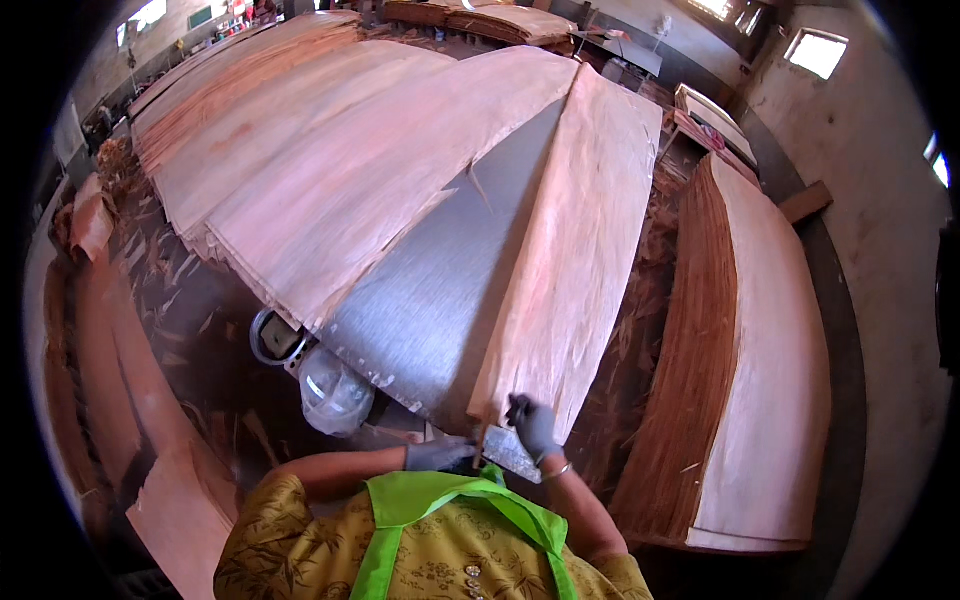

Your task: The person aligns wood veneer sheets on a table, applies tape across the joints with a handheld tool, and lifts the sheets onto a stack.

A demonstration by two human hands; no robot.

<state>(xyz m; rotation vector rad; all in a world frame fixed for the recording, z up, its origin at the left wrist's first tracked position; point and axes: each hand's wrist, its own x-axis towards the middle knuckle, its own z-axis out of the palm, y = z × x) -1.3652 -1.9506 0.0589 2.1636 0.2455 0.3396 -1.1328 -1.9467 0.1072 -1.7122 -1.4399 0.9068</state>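
Observation:
A pinkish wood veneer sheet (570,270) lies lengthwise along the right part of a grey metal-topped table (440,290). At its near end is my right hand (537,428), in a dark grey glove, above the table's corner. Its fingers are curled together; whatever they may pinch is too small to make out. Close to my body, my left hand (440,455), also gloved in grey, has its fingers closed at the lower end of a narrow brown wood strip (482,443). That strip stands out from the veneer's near left corner.
More veneer sheets (380,180) overlap across the table's left part. A tall veneer stack (765,370) stands at the right, near the wall. Below the table's left edge hang a clear plastic bag (335,390) and a round container (277,337). Wood scraps litter the floor.

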